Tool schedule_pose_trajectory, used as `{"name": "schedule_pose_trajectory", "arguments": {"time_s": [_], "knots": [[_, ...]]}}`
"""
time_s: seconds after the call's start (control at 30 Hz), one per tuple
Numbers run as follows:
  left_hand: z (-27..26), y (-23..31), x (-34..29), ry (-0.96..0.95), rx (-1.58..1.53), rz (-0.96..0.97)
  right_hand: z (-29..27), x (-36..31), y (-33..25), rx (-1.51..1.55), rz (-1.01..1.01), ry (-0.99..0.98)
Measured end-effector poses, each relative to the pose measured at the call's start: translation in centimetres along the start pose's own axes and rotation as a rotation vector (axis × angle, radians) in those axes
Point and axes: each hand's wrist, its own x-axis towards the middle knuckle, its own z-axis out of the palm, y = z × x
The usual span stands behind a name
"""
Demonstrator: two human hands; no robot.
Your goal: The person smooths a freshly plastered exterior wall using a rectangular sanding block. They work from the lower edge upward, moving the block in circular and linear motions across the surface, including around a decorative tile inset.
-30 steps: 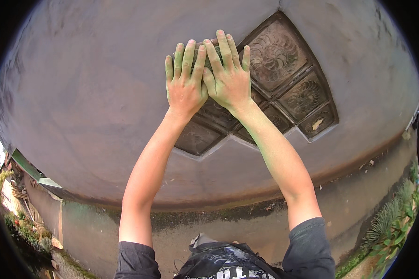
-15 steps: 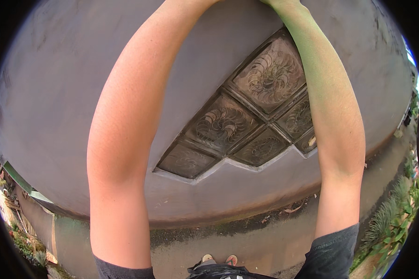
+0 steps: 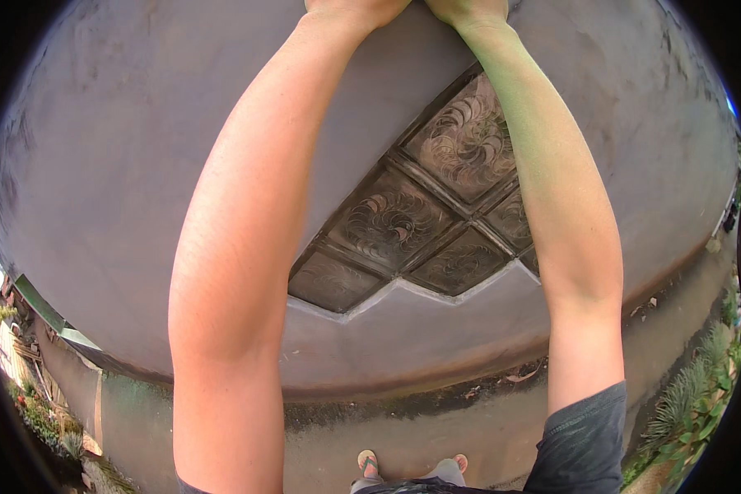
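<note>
Both my arms reach up along a grey plastered wall (image 3: 181, 74). My left hand (image 3: 361, 10) and my right hand (image 3: 469, 10) come close together at the top edge of the picture, where only the wrists and lower parts of the hands show. Their fingers are cut off, so whether they hold anything is hidden. A green tint covers my right forearm (image 3: 528, 99). Between my arms, a stepped group of square patterned panels (image 3: 395, 222) with swirl reliefs is set in the wall. My right forearm hides part of it.
Beneath the wall runs a paved strip (image 3: 329, 436), with dirt and dry leaves along the wall's foot. My feet in sandals (image 3: 369, 463) stand on it. Green plants (image 3: 692, 403) line the right side. At the left are a green-edged ledge (image 3: 41, 305) and more plants (image 3: 53, 424).
Both hands have come lower into the picture, showing more of the wrists. My left arm has shifted right and my right arm left. My feet are farther apart.
</note>
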Motion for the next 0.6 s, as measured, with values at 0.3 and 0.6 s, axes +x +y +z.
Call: {"name": "schedule_pose_trajectory", "arguments": {"time_s": [0.3,0.6], "knots": [[-4.3,7.5,-6.0,-0.226,-0.016,-0.100,-5.6,-8.8,0.0,0.169,0.009,-0.127],[-5.5,7.4,-7.4,-0.396,-0.064,-0.069,-6.5,-9.8,1.1,0.144,-0.037,-0.268]]}}
